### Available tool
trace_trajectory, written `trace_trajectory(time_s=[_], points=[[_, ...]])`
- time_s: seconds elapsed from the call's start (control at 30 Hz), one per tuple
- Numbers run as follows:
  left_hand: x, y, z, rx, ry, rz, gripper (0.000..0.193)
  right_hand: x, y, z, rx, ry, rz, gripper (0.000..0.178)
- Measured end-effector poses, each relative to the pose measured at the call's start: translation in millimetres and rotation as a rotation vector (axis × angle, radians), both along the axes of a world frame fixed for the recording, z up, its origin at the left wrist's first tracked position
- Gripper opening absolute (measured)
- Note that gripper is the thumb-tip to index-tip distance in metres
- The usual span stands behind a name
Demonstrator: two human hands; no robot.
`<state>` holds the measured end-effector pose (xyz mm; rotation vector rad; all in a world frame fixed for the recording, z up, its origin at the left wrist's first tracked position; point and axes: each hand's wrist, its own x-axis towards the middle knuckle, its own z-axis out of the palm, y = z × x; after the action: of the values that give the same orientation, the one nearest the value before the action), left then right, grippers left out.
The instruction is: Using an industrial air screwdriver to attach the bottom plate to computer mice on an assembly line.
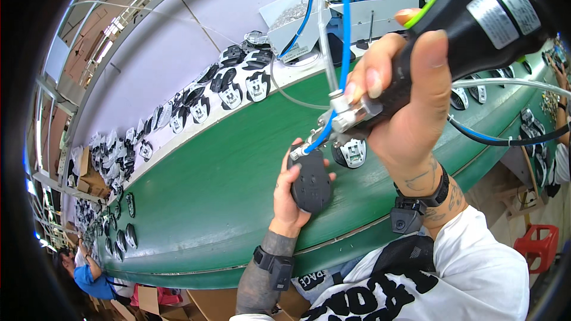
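My left hand (pixel 285 202) is wrapped round a black computer mouse (pixel 312 187), its flat dark underside turned up. My right hand (pixel 419 98) grips a black powered screwdriver (pixel 470 35) with a green stripe. The tool slants down and left, and its metal nose with blue and clear tubing reaches the upper end of the mouse. Whether the bit touches the mouse is hidden by the fittings. Just beyond the mouse, a white-and-black mouse shell (pixel 350 153) lies on the green conveyor belt (pixel 226 184).
Many mouse shells (pixel 231 96) line the white ledge behind the belt. A screw feeder machine (pixel 380 6) stands at the back, its tubes hanging down to the tool. A person in blue (pixel 92 279) is at far left, another person's arm (pixel 561 77) at far right. A red stool (pixel 537 248) stands right.
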<state>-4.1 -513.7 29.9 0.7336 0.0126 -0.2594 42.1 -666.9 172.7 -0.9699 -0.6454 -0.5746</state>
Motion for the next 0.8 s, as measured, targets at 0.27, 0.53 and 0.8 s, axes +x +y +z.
trace_trajectory(time_s=[0.27,0.53,0.8], points=[[10.1,20.4,0.0,-0.097,0.106,0.298,0.047,-10.3,3.3,1.7,-0.066,0.020,0.027,0.047],[7.2,26.2,8.4,-0.200,0.031,0.349,0.050,-24.0,18.8,-4.3,-0.172,0.072,0.173,0.049],[3.3,20.8,10.6,-0.303,-0.003,0.351,0.048,-27.0,23.1,-10.1,-0.149,0.098,0.212,0.051]])
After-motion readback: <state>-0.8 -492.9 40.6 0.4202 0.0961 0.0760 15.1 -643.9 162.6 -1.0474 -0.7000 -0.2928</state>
